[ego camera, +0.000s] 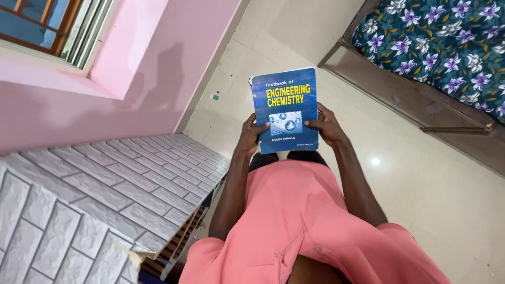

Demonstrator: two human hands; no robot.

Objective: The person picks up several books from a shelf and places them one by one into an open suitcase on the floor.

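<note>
Both hands, left hand (254, 133) and right hand (326, 126), grip a blue book (284, 100) above the tiled floor (421, 189).

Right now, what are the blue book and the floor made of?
The blue book, held by both hands, looks like paper with a glossy card cover: it shines faintly and its corner is worn. The floor looks like polished pale tile: it mirrors a light spot and shows joint lines.

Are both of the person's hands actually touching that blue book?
Touching. The head view shows the left hand gripping the blue book at its left edge and the right hand at its right, thumbs pressed on the cover.
</note>
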